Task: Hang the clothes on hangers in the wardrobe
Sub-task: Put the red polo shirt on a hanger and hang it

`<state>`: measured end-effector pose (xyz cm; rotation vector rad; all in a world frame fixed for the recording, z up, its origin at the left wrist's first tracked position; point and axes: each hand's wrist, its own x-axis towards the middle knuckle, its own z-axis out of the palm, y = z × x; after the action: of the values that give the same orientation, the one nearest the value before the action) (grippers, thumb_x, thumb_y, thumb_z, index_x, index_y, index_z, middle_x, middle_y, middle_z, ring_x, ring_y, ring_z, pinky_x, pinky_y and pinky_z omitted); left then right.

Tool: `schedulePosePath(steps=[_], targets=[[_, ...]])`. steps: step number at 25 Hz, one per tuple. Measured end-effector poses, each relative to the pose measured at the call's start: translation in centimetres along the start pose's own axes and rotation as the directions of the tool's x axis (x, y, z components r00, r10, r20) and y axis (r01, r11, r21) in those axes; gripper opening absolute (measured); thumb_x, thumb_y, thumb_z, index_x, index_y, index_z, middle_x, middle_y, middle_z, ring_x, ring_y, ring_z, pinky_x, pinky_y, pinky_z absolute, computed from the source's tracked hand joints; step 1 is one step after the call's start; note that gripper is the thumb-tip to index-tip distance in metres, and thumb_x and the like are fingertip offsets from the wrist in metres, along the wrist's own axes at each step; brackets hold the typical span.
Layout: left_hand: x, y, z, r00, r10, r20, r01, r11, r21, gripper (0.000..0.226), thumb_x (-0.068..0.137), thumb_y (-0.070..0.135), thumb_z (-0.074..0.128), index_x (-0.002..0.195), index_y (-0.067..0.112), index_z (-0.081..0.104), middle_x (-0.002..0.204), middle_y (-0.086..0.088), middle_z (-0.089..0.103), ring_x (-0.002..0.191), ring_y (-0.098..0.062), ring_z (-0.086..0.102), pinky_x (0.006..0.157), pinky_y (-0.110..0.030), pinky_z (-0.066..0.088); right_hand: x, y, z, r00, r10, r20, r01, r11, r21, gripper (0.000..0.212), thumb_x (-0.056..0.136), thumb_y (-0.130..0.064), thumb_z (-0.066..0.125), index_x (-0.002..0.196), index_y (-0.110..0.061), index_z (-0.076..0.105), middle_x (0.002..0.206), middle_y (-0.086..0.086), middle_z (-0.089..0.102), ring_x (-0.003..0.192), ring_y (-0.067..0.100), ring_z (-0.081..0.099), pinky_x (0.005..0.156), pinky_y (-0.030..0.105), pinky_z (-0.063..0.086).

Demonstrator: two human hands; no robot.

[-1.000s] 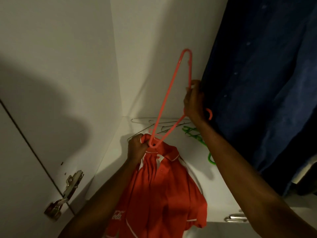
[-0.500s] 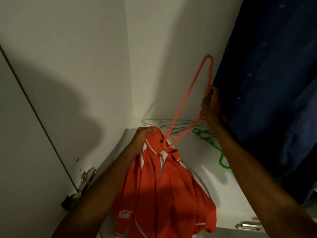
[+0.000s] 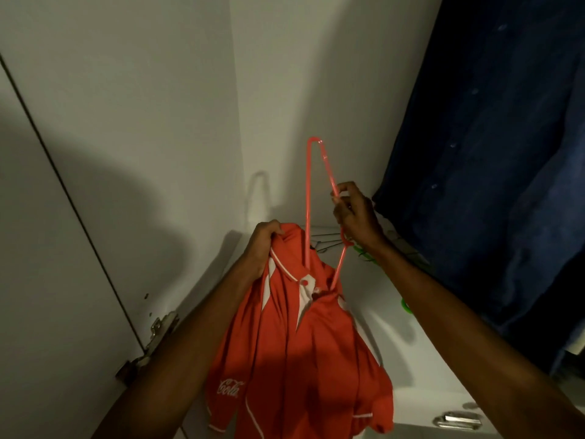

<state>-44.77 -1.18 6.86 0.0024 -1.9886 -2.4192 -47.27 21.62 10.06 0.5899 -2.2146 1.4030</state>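
The left hand (image 3: 264,240) gripped the collar of a red short-sleeved shirt with white trim (image 3: 297,353). To its right, the right hand (image 3: 356,217) pinched a thin pink plastic hanger (image 3: 308,198), whose lower end sat inside the collar.

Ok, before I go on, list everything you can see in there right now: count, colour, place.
red shirt: one, red with white trim and white lettering, held up over the wardrobe floor, collar uppermost
pink hanger: one, pink, tilted on end, its lower end inside the shirt's neck opening
wire hangers: a few, grey, exact count unclear, lying on the floor behind the shirt
green hanger: at least one, green, on the floor at right, mostly hidden by the right arm
dark blue garment: one, dark blue, hanging at right
wardrobe floor: one, white
door hinges: two, metal, lower left and lower right
left hand: grips the shirt's collar
right hand: grips the pink hanger near its hook
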Motion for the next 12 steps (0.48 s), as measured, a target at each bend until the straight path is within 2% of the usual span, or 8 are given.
schedulePosePath(steps=[2,3,5,7,10,12], targets=[[0.0,1.4,0.1,1.0,0.006,-0.029,-0.006,1.0,0.003,0.017,0.059,0.022,0.063,0.065,0.011,0.052,0.065,-0.007,0.044,0.06,-0.025,0.041,0.064,-0.033,0.038,-0.2,-0.4,0.1,0.981,-0.07,0.178,0.077,0.997,-0.031,0.008,0.105,-0.008,0.05,0.113,-0.009,0.053,0.066,0.006,0.053,0.055,0.017,0.048,0.051,0.03,0.039],[0.2,1.9,0.0,0.999,0.004,-0.041,-0.004,1.0,0.008,0.015,0.062,0.021,0.064,0.066,0.008,0.058,0.066,-0.01,0.049,0.062,-0.026,0.046,0.066,-0.032,0.041,-0.4,-0.6,-0.1,0.962,-0.111,0.25,0.13,0.99,-0.058,0.007,0.105,-0.009,0.051,0.112,-0.009,0.052,0.065,0.007,0.053,0.054,0.016,0.047,0.05,0.029,0.039],[0.2,3.2,-0.2,0.997,-0.002,-0.078,0.004,1.0,0.028,0.015,0.07,0.015,0.062,0.057,0.011,0.068,0.061,-0.009,0.056,0.058,-0.023,0.052,0.062,-0.028,0.043,-0.5,-1.3,-1.0,0.911,-0.186,0.367,0.261,0.951,-0.167,0.002,0.105,-0.012,0.052,0.106,-0.011,0.053,0.062,0.005,0.056,0.052,0.013,0.048,0.052,0.027,0.038],[0.7,4.2,-0.5,0.995,-0.012,-0.095,0.015,0.999,0.031,0.009,0.059,0.019,0.065,0.06,0.013,0.072,0.066,-0.013,0.058,0.064,-0.026,0.054,0.066,-0.032,0.046,0.0,-2.2,-2.2,0.852,-0.209,0.481,0.388,0.869,-0.308,0.004,0.105,-0.017,0.053,0.102,-0.018,0.052,0.061,-0.003,0.058,0.052,0.007,0.049,0.055,0.028,0.036],[1.4,5.9,-0.2,0.997,-0.076,-0.033,0.077,0.997,0.024,0.011,0.058,0.018,0.064,0.064,0.011,0.071,0.073,-0.016,0.063,0.067,-0.031,0.059,0.07,-0.035,0.051,0.9,-3.5,-4.5,0.82,-0.178,0.545,0.439,0.806,-0.397,0.01,0.104,-0.022,0.054,0.095,-0.024,0.05,0.067,-0.005,0.06,0.06,0.01,0.057,0.058,0.034,0.044],[1.2,6.9,0.6,0.994,-0.108,-0.023,0.108,0.994,-0.007,0.004,0.057,0.016,0.059,0.056,0.013,0.062,0.061,-0.011,0.057,0.052,-0.025,0.053,0.057,-0.028,0.045,0.9,-3.9,-5.4,0.806,-0.164,0.569,0.462,0.775,-0.431,0.01,0.102,-0.025,0.053,0.092,-0.024,0.051,0.071,-0.004,0.061,0.065,0.014,0.06,0.061,0.038,0.047]])
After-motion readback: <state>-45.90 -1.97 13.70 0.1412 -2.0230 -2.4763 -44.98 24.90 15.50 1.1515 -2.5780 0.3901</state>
